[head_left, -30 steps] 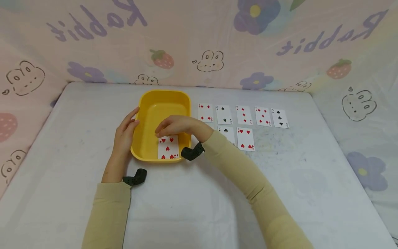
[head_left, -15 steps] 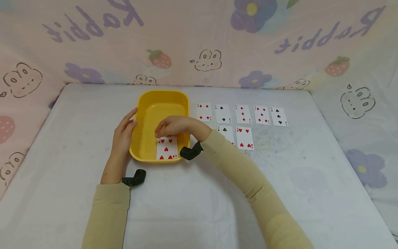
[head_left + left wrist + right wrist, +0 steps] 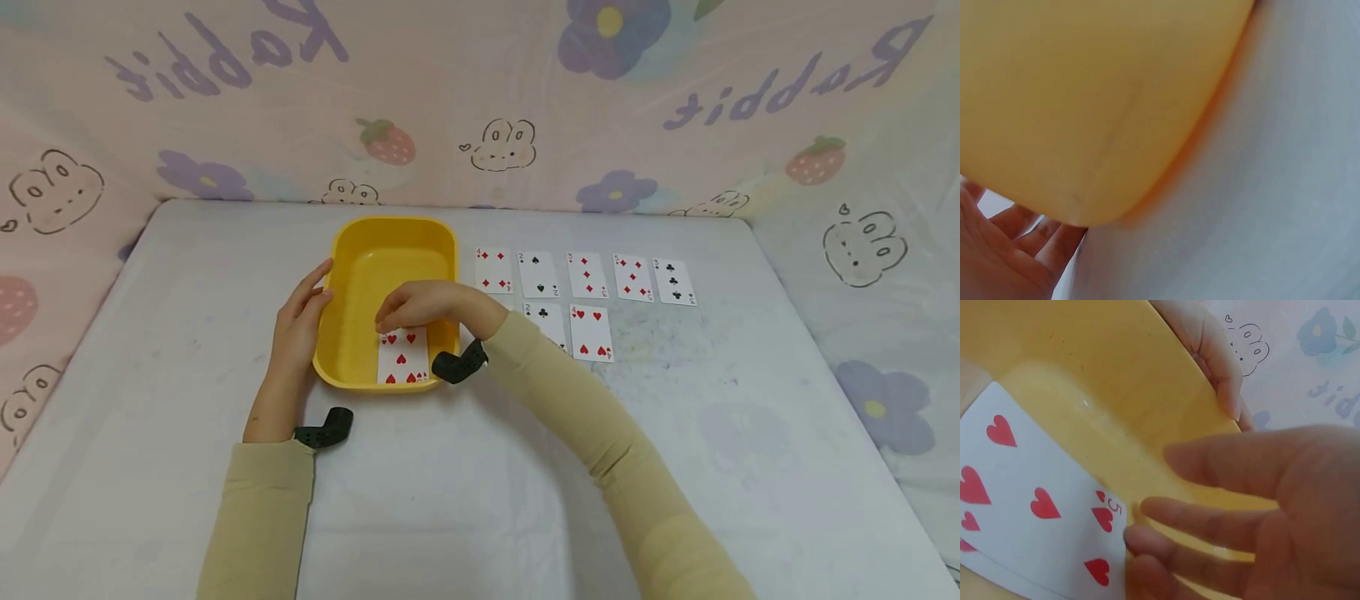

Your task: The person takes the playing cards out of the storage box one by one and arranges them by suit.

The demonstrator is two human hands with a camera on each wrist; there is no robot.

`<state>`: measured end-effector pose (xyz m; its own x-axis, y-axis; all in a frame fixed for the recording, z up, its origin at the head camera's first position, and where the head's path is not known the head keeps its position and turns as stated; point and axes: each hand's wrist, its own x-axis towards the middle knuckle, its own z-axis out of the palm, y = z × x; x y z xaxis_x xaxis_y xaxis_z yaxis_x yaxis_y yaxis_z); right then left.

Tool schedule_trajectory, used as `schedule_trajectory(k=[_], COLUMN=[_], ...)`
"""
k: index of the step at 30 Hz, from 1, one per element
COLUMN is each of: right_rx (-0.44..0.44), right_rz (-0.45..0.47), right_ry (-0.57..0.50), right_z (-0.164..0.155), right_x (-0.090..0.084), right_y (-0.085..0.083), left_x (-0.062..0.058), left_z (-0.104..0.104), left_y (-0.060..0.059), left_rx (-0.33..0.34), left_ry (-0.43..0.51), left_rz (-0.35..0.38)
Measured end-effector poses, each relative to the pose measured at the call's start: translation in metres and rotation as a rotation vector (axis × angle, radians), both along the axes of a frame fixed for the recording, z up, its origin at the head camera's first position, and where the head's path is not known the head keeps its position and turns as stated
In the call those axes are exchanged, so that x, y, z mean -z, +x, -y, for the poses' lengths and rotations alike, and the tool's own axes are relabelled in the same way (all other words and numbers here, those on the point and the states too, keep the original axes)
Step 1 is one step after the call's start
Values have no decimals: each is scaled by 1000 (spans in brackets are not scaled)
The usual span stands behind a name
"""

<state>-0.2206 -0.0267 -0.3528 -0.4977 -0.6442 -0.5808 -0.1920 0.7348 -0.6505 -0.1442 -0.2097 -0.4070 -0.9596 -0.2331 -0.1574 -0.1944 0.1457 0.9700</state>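
Note:
A yellow plastic tray (image 3: 352, 333) stands left of centre on the white-covered table. My left hand (image 3: 296, 325) rests against its outer left wall, fingers fairly straight; the left wrist view shows fingers (image 3: 1060, 247) touching the tray's underside edge. Inside lies a five of hearts playing card (image 3: 402, 358), face up in the near right part. An edge line in the right wrist view suggests another card beneath it. Over the tray, my right hand (image 3: 420, 304) has its fingertips (image 3: 1138, 540) at the card's edge. Its thumb (image 3: 1210, 459) is apart from the fingers, pinching nothing.
Right of the tray, a row of face-up cards includes a four of diamonds (image 3: 493, 271), two of spades (image 3: 537, 275), five of diamonds (image 3: 633, 278) and three of clubs (image 3: 676, 282). Below them lie a partly hidden two of clubs (image 3: 545, 321) and a four of hearts (image 3: 592, 333).
Both hands, the tray and the cards stay almost the same. The whole view shifts slightly with the head.

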Motion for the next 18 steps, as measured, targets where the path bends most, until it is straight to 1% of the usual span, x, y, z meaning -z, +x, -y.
schedule_trajectory(k=[4,7,14,18], right_rx=[-12,1,25,41], right_rz=[-14,-14,14,35], right_ry=[-5,-22,-92,-144], right_z=[0,0,-2,-3], right_x=[1,1,0,0], right_y=[-1,-1,-2,-2], left_x=[0,0,0,-1], left_z=[-1,-1,-1,0], left_y=[-1,-1,0,0], left_rx=[2,4,2,2], left_ry=[12,17,24,10], left_rz=[-6,-11,-15,-4])
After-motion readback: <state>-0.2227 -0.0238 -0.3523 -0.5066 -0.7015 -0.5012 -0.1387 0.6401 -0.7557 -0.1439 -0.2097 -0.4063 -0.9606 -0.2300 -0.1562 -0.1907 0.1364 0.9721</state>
